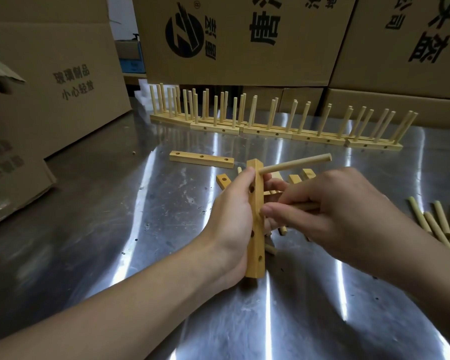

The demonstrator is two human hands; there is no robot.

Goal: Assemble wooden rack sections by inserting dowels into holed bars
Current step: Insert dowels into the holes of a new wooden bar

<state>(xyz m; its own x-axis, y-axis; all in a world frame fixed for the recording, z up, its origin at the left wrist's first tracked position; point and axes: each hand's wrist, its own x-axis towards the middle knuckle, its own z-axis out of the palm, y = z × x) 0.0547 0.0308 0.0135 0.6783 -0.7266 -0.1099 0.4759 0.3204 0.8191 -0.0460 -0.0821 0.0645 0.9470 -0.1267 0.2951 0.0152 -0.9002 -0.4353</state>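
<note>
The left hand (pixel 234 216) has its grip closed round a holed wooden bar (pixel 255 255), fingers curled behind it and the thumb pressed against its upper part, so that the bar stands nearly upright over the shiny metal desk (pixel 140 229); whether its lower end touches the desk cannot be told. One inserted dowel (pixel 296 163) juts from a hole near the top of the bar and points to the right and slightly up. The right hand (pixel 335 211) pinches a second dowel (pixel 304 206) in a tight grip between thumb and curled fingers, with the dowel's tip against the bar's side at about mid-height; most of this dowel is hidden inside the hand. Dark open holes show on the bar's face above and below that spot. Behind the hands lie several short bars (pixel 224 180), partly hidden, and farther back a single loose bar (pixel 202 159) lies flat with three holes facing up. Beyond it a long row of finished rack sections (pixel 270 126) stands with the dowels upright. Loose dowels (pixel 426 219) lie at the right edge, and printed cardboard boxes (pixel 231 40) stand around the desk.
</note>
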